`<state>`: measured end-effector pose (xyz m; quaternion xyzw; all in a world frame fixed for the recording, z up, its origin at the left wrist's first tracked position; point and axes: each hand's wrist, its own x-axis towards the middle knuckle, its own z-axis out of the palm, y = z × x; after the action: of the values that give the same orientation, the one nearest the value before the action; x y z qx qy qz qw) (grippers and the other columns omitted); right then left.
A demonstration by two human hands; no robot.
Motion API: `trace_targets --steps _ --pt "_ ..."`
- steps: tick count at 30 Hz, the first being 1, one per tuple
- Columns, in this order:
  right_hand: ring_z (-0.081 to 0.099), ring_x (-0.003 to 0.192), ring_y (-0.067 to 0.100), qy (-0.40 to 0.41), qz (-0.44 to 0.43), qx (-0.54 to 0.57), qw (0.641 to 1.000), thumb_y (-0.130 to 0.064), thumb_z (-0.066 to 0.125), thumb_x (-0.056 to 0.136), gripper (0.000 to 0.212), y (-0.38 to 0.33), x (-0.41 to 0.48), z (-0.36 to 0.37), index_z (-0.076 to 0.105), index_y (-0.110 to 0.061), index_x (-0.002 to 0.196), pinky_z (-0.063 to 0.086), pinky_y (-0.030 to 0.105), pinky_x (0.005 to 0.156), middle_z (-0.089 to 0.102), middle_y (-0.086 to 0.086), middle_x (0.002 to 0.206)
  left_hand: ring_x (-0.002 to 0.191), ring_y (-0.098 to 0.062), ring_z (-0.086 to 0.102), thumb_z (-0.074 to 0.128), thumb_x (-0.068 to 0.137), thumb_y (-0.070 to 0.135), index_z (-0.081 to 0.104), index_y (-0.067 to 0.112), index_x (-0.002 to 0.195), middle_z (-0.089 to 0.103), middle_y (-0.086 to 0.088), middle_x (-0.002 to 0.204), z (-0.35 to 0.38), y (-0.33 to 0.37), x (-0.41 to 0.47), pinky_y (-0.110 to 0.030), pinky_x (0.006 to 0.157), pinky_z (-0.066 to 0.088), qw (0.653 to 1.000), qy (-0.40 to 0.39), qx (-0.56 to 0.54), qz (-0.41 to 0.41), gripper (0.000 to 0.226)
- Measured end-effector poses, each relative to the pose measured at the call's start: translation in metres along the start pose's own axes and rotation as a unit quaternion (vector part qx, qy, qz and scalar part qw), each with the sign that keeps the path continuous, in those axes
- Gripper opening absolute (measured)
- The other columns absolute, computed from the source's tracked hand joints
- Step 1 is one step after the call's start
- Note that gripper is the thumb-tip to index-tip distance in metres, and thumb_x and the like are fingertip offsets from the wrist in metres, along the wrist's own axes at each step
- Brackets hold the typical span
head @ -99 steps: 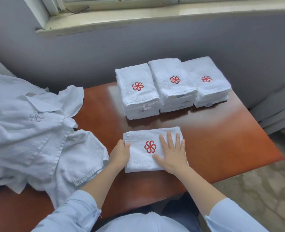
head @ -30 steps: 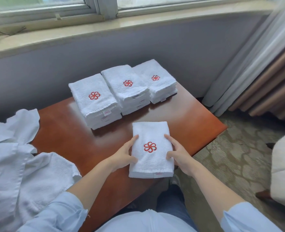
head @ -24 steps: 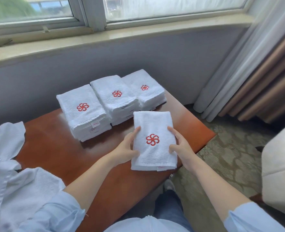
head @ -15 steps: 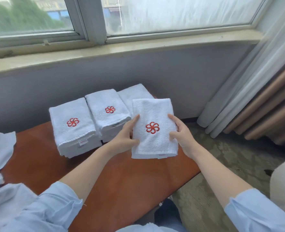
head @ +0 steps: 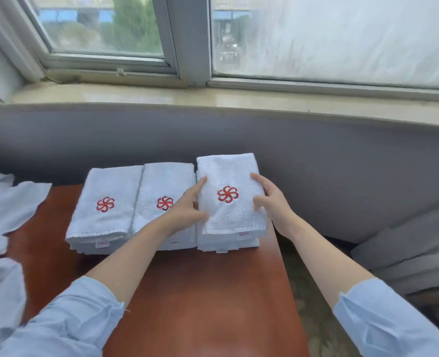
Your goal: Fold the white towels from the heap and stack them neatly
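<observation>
Left hand (head: pixel 187 210) and right hand (head: pixel 272 204) pinch the folded towel (head: pixel 228 217) by its sides, landing it on the pile (head: pixel 226 244) under the fingers. Two piles (head: pixel 105 222) sit finished just left of them, and the heap (head: pixel 7 210) waits unfolded further left.

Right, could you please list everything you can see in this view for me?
Folded white terry towel with red pinwheel emblem: one, white, held atop the rightmost stack.
Stacks of folded white towels: three, white, side by side, table's far end.
Heap of unfolded white towels: one, white, left edge.
Wooden table: one, reddish-brown, centre.
Window and sill: one, pale, above grey wall.
Curtain: one, grey, right.
Sleeves: two, light blue, bottom corners.
Left hand, right hand: two, gripping the towel's sides.
</observation>
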<state>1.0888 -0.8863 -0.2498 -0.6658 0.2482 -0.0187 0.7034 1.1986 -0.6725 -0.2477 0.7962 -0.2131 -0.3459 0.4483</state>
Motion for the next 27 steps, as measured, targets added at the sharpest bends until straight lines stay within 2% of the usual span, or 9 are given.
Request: trace_targets --steps 5,10,12,15,17,19,21,24,27 --pt "0.068 0.089 0.002 -0.031 0.038 0.012 0.999 -0.004 0.052 0.058 0.08 0.014 0.043 -0.01 0.053 -0.035 0.133 0.058 0.025 0.079 0.063 -0.01 0.12 0.114 -0.014 0.053 0.059 0.085 -0.003 0.014 0.043 0.155 0.031 0.006 0.153 0.006 -0.002 0.029 -0.01 0.072 0.049 0.998 0.02 0.019 -0.065 0.095" --pt "0.064 0.093 0.008 -0.058 0.071 -0.008 0.996 0.005 0.051 0.07 0.08 0.038 0.062 -0.016 0.048 -0.031 0.142 0.055 0.037 0.093 0.06 -0.016 0.117 0.138 -0.026 0.035 0.05 0.087 -0.007 0.01 0.036 0.157 0.019 0.003 0.158 0.021 -0.008 0.05 -0.033 0.108 0.042 0.988 0.048 0.086 -0.122 0.091" --pt "0.063 0.091 0.004 -0.056 0.064 -0.018 0.996 -0.003 0.053 0.066 0.082 0.043 0.064 -0.016 0.048 -0.036 0.142 0.056 0.032 0.09 0.061 -0.022 0.112 0.137 -0.02 0.033 0.048 0.087 -0.009 0.012 0.035 0.156 0.017 0.002 0.158 0.025 -0.008 0.054 -0.019 0.099 0.04 0.985 0.07 0.094 -0.129 0.09" --pt "0.062 0.08 -0.004 -0.062 0.046 -0.023 0.997 -0.011 0.053 0.063 0.084 0.044 0.068 -0.013 0.047 -0.044 0.139 0.055 0.021 0.075 0.065 -0.035 0.099 0.109 -0.003 0.045 0.045 0.086 -0.012 0.014 0.036 0.156 0.019 0.002 0.156 0.024 -0.01 0.059 -0.005 0.067 0.045 0.983 0.099 0.088 -0.127 0.091" --pt "0.062 0.089 -0.002 -0.071 0.034 -0.031 0.996 -0.01 0.054 0.067 0.082 0.045 0.069 -0.01 0.044 -0.044 0.142 0.055 0.021 0.076 0.06 -0.033 0.116 0.101 -0.003 0.048 0.044 0.086 -0.014 0.014 0.037 0.156 0.019 0.003 0.155 0.022 -0.014 0.059 -0.005 0.059 0.045 0.982 0.11 0.091 -0.128 0.091" --pt "0.058 0.115 0.006 -0.063 0.026 -0.044 0.997 -0.005 0.055 0.074 0.08 0.048 0.07 -0.008 0.041 -0.038 0.146 0.055 0.031 0.092 0.047 -0.017 0.142 0.114 -0.009 0.049 0.044 0.087 -0.013 0.012 0.036 0.156 0.013 0.005 0.157 0.024 -0.017 0.059 -0.008 0.062 0.046 0.977 0.106 0.126 -0.133 0.09" --pt "0.05 0.127 0.014 -0.052 0.03 -0.075 0.995 -0.001 0.055 0.079 0.08 0.05 0.071 -0.008 0.037 -0.033 0.15 0.051 0.037 0.1 0.037 -0.007 0.15 0.131 -0.019 0.042 0.042 0.087 -0.012 0.008 0.033 0.157 0.005 0.007 0.16 0.03 -0.018 0.058 -0.017 0.074 0.05 0.968 0.1 0.184 -0.138 0.09" --pt "0.048 0.12 0.01 -0.069 0.038 -0.154 0.985 -0.003 0.053 0.086 0.079 0.048 0.068 -0.009 0.026 -0.033 0.154 0.048 0.017 0.083 0.029 -0.007 0.151 0.135 -0.024 0.04 0.042 0.086 -0.011 0.001 0.03 0.158 -0.001 0.002 0.162 0.037 -0.015 0.058 -0.032 0.086 0.052 0.946 0.089 0.277 -0.141 0.092" --pt "0.047 0.114 0.009 -0.078 0.04 -0.214 0.973 -0.004 0.048 0.09 0.076 0.042 0.061 -0.01 0.021 -0.027 0.157 0.042 0.016 0.08 0.022 -0.006 0.155 0.131 -0.026 0.045 0.044 0.086 -0.009 0.003 0.025 0.158 -0.003 -0.002 0.163 0.04 -0.009 0.054 -0.029 0.077 0.049 0.934 0.096 0.317 -0.131 0.089"
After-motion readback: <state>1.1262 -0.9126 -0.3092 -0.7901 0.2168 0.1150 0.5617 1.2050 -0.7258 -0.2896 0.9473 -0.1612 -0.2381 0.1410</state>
